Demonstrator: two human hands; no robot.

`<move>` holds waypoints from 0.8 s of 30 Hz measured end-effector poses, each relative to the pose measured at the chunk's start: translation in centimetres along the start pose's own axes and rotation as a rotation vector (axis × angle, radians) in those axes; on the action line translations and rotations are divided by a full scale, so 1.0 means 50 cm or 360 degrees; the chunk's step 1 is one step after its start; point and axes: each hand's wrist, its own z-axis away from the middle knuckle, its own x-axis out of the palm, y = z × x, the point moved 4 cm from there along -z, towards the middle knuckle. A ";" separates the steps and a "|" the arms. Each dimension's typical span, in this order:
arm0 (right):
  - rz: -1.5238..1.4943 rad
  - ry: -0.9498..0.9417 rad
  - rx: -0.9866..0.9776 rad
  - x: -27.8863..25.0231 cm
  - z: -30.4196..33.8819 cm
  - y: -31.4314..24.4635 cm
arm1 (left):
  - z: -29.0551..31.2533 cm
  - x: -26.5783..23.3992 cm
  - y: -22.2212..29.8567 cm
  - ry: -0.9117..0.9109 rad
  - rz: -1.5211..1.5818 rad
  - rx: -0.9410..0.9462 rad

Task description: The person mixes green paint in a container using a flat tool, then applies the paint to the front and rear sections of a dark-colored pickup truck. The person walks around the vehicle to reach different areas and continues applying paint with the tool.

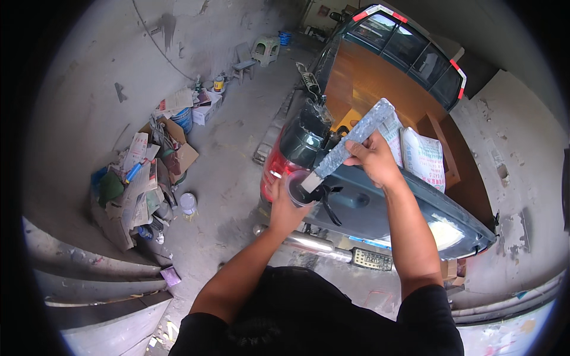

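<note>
- My right grip is closed around the middle of a grey-crusted flat bar, which slants down to my left.
- Its lower end sits at the mouth of a clear plastic cup; I cannot tell if they touch.
- My left grip clasps that cup from its near left side.
- A black strip hangs just right of the cup, over the dark green tailgate.
- A red taillight stands just beyond my left fingers.
- The cup's inside looks dark; its contents are unclear.
- The brown truck bed holds printed sacks.
</note>
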 end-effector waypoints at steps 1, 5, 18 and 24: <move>-0.0054 0.0015 -0.0004 -0.008 -0.001 -0.007 | 0.003 0.006 0.002 0.0033 -0.0041 0.0014; -0.0154 -0.0029 -0.0108 -0.058 -0.027 -0.024 | 0.005 0.028 0.010 0.0045 0.0014 -0.0065; -0.0054 -0.0145 -0.0248 -0.116 -0.084 -0.058 | 0.019 0.057 0.018 0.0159 -0.0043 -0.0254; 0.0008 -0.0164 -0.0255 -0.111 -0.098 -0.073 | 0.022 0.061 0.017 0.0172 0.0016 -0.0236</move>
